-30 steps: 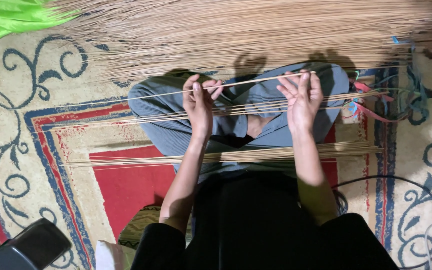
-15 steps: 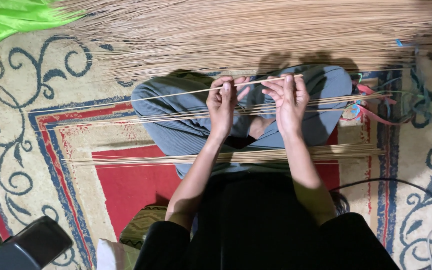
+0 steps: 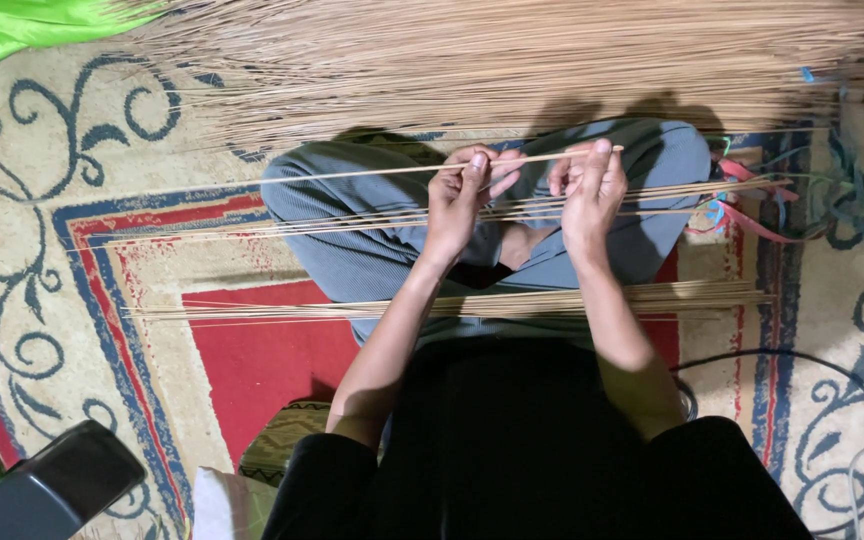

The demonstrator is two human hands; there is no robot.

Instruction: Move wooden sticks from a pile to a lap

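Seen from above, a person sits cross-legged in ribbed grey trousers (image 3: 372, 250) on a patterned carpet (image 3: 72, 260) of cream, red and blue with curling scrolls. The left hand (image 3: 457, 200) and right hand (image 3: 592, 190) sit close together over the lap, each pinching one thin, straight, pale-brown stick (image 3: 352, 176) that runs out sideways past the left knee; the fingers are closed narrowly around it. More loose sticks (image 3: 252, 228) lie across the knees, and a flat bundle (image 3: 472, 302) rests across the lap nearer the body. A dense, dry, straw-coloured heap of sticks (image 3: 512, 60) fills the top. Bright green cloth (image 3: 22, 30) lies at the upper left; coloured ribbons (image 3: 762, 210) lie at the right.
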